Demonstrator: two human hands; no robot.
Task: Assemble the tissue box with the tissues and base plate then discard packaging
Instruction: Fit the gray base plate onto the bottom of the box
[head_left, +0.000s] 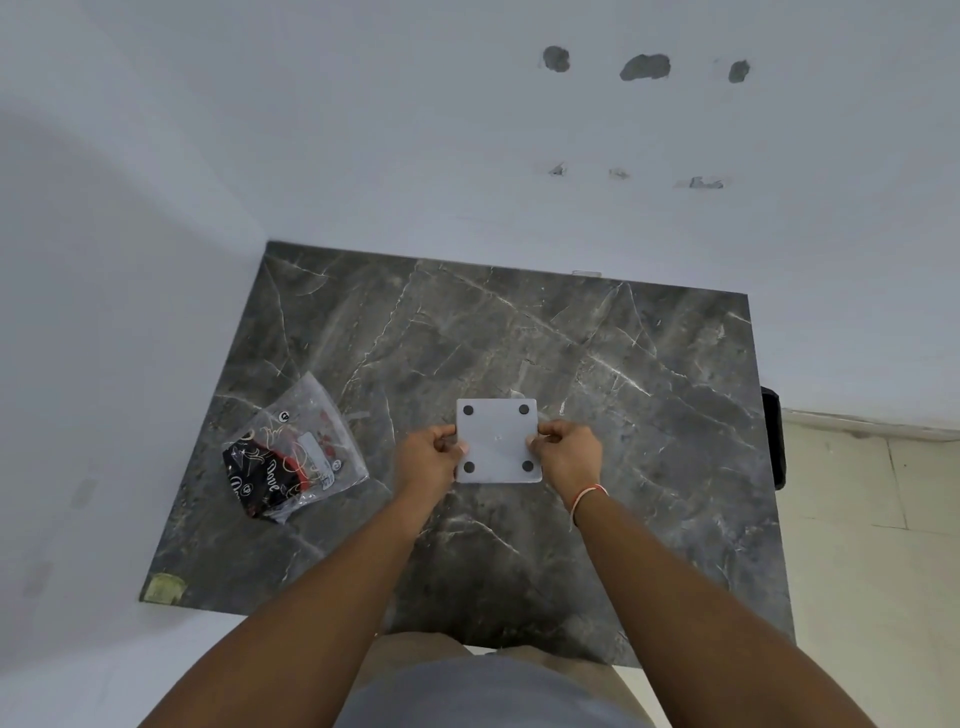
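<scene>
A square white base plate (497, 441) with four black round pads at its corners faces up over the middle of the dark marble table (649, 389). My left hand (428, 457) grips its left edge with curled fingers. On the opposite edge, my right hand (566, 452) holds it the same way. Whether a tissue box sits under the plate is hidden. A clear plastic package (293, 447) with black, red and gold printing lies on the table to the left, apart from both hands.
White walls close the table in at the back and left. A dark object (774, 436) hangs at the table's right edge, with pale floor tiles beyond. A yellowish sticker (165, 587) marks the front left corner.
</scene>
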